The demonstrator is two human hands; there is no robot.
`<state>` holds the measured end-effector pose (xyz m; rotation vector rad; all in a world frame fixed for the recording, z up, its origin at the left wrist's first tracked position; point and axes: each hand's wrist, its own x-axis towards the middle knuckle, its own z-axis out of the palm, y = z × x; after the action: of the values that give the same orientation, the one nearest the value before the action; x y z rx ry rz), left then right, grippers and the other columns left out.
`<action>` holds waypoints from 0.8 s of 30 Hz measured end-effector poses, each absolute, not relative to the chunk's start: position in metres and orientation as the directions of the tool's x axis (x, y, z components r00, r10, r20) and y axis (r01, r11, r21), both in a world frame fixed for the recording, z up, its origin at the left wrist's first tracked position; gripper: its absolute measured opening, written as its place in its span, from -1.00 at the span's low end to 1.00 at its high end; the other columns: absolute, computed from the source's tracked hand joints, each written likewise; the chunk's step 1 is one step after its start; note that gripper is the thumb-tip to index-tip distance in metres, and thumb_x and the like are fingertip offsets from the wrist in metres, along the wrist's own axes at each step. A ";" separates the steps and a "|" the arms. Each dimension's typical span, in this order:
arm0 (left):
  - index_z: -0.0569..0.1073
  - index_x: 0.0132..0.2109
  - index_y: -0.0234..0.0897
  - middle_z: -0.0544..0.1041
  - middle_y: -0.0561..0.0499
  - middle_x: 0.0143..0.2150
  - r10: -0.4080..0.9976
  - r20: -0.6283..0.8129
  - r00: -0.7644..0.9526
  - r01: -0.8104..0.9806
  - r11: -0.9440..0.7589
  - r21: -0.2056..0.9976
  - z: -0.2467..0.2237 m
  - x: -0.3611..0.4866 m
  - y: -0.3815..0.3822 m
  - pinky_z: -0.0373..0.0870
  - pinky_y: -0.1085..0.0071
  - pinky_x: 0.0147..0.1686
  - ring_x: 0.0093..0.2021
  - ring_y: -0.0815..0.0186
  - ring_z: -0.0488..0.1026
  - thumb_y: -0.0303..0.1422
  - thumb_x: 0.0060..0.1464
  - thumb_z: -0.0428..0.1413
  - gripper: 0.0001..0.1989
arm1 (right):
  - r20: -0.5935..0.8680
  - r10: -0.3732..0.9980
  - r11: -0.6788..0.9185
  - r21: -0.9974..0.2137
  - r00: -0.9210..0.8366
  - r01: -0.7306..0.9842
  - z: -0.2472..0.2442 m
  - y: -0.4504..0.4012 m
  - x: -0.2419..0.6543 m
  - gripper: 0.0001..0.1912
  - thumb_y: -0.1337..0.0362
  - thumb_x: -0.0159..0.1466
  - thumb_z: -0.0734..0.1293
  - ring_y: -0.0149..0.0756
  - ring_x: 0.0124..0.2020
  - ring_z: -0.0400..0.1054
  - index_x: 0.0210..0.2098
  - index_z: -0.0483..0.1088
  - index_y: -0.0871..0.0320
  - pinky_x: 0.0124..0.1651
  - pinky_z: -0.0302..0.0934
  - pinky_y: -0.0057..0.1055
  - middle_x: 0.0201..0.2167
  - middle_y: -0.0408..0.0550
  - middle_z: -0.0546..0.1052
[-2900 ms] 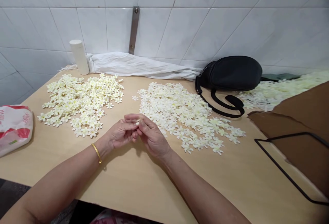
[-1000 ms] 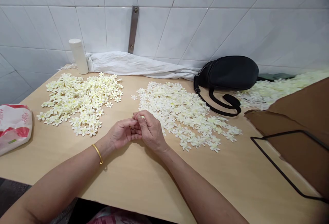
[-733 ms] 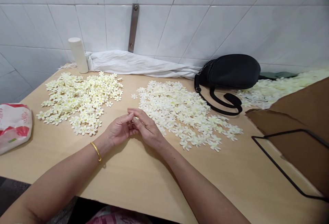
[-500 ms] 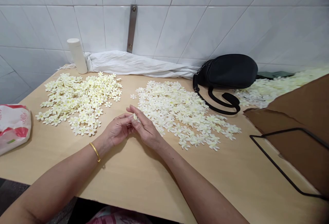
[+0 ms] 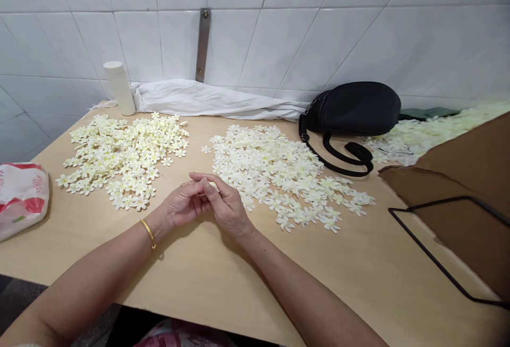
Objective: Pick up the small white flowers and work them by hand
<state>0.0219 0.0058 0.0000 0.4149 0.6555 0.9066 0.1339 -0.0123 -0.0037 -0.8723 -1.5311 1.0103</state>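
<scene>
My left hand (image 5: 186,203) and my right hand (image 5: 228,204) meet above the table, fingertips touching. Between them shows a bit of a small pale artificial flower (image 5: 214,185), mostly covered by my fingers. The fingers of both hands are closed around it in a pinch. Behind and to the left lies a pile of cream flowers (image 5: 127,150) with yellow centres. To the right of my hands spreads a second pile of whiter flowers (image 5: 271,166), and my right hand is nearest to it.
A white bottle (image 5: 120,89) and a twisted white cloth (image 5: 207,98) are along the tiled wall. At right are a black bag (image 5: 358,109) with a strap, brown cardboard (image 5: 466,177), a black wire frame (image 5: 430,262) and more flowers (image 5: 430,132). A red-and-white packet (image 5: 22,198) sits left.
My right hand's fingers have curled further over the small flower, covering more of it. Both hands stay in nearly the same place, and the two piles look unchanged.
</scene>
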 end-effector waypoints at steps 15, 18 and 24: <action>0.41 -0.42 -0.38 0.39 0.04 -0.59 0.829 -0.224 0.513 -0.510 0.504 0.697 0.001 0.007 0.013 0.32 0.51 -0.54 -0.59 0.43 0.35 -0.44 -0.14 0.17 -0.90 | 0.305 0.853 0.312 -0.949 -0.424 -0.054 0.003 -0.006 0.150 -0.51 0.01 0.25 0.11 -0.30 -0.10 0.31 0.11 0.21 0.05 -0.13 0.26 -0.35 0.13 -0.07 0.26; 0.39 -0.44 -0.38 0.38 0.06 -0.60 0.836 -0.247 0.491 -0.545 0.515 0.662 0.000 0.009 0.013 0.30 0.54 -0.55 -0.60 0.47 0.33 -0.45 -0.14 0.17 -0.91 | 0.345 0.866 0.368 -0.930 -0.363 -0.006 -0.003 -0.006 0.145 -0.52 0.05 0.23 0.16 -0.28 -0.04 0.28 0.11 0.21 0.06 -0.04 0.22 -0.32 0.11 -0.05 0.29; 0.35 -0.51 -0.36 0.33 0.10 -0.63 0.847 -0.294 0.442 -0.582 0.520 0.625 -0.006 0.019 0.008 0.26 0.58 -0.57 -0.61 0.51 0.29 -0.47 -0.17 0.18 -0.87 | 0.383 0.903 0.404 -0.911 -0.192 0.083 -0.013 -0.009 0.133 -0.61 0.13 0.26 0.14 -0.27 -0.11 0.35 0.04 0.26 0.09 -0.07 0.24 -0.28 -0.04 -0.02 0.43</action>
<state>0.0187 0.0082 -0.0055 0.4747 0.6346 0.9288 0.1335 -0.0095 -0.0126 -0.8964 -1.5891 0.9579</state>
